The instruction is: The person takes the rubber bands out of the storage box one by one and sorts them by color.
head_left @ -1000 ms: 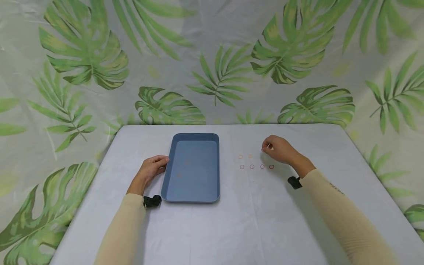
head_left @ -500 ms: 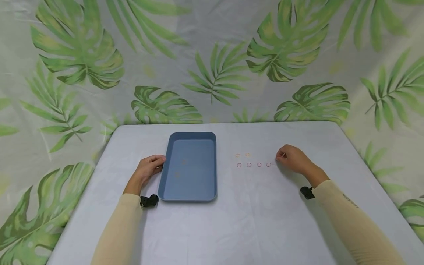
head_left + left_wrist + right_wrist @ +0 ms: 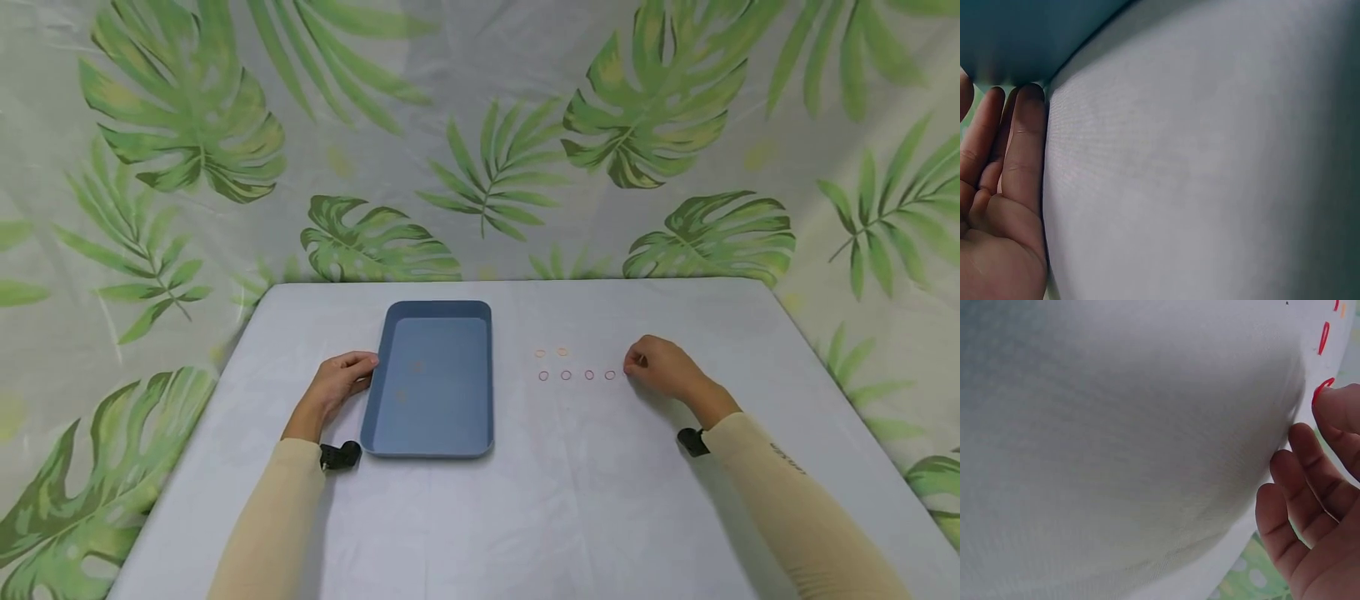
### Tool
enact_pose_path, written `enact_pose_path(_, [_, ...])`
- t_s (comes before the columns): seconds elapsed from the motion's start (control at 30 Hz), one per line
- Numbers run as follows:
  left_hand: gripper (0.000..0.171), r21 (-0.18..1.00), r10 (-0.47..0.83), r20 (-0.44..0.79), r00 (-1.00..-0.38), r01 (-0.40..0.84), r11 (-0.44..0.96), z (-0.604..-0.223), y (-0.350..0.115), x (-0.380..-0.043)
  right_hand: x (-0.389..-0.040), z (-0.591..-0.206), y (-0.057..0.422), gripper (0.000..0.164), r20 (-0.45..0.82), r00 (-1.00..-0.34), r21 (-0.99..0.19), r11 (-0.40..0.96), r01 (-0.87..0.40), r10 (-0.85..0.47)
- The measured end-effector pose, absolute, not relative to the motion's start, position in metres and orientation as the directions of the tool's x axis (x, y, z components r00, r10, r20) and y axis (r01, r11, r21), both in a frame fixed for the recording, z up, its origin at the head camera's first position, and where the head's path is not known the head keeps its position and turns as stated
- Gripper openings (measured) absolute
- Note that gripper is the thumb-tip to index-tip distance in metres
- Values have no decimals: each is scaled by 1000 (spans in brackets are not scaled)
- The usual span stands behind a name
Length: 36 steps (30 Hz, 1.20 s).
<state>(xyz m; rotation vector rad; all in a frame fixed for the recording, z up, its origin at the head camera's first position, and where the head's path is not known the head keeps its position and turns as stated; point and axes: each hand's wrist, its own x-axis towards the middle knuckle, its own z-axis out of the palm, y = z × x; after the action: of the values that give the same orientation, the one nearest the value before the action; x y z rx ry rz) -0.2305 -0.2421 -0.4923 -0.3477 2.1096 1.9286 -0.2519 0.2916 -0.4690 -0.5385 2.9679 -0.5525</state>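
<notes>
1. At the tips of the right grip [image 3: 662,367] sits a thin red band [image 3: 1317,392]; thumb and fingertips are together and appear clamped on it. Whether the band touches the white surface [image 3: 525,508] cannot be told.

2. Just left of that grip, apart from its fingertips, four more red bands [image 3: 571,375] lie in a row. Farther left, on the far side of that row, lie two orange bands [image 3: 562,355].

3. Right of the left grip [image 3: 339,385], and beyond the bands from the right one, rests a blue-grey tray [image 3: 450,421]. The left fingers are extended and loose, tips against its near side wall. Two faint tan spots on its floor are too dim to identify.

4. The pinched band could cling to a fingertip or roll askew on release, being so light and slim.

5. The row's end band, nearest the right grip, could be nudged out of line if those fingers drift left.

6. The tray could slide away from the left grip should its fingers push, since nothing visible braces the opposite side.
</notes>
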Motion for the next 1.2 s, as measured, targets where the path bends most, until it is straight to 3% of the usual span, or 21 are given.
enact_pose_path(0.47, [48, 926, 9, -356, -935, -351, 141, -489, -239, -232, -250, -473, 292, 8, 15, -940, -311, 892, -328, -340])
enact_pose_path(0.83, [48, 922, 3, -365, -931, -361, 138, -490, -238, -233, -254, -467, 295, 7, -44, -955, -412, 876, -251, -294])
enact_pose_path(1.2, [50, 927, 1, -352, -936, -349, 135, -493, -242, -230, -264, -432, 247, 14, -35, -931, -432, 846, -314, -363])
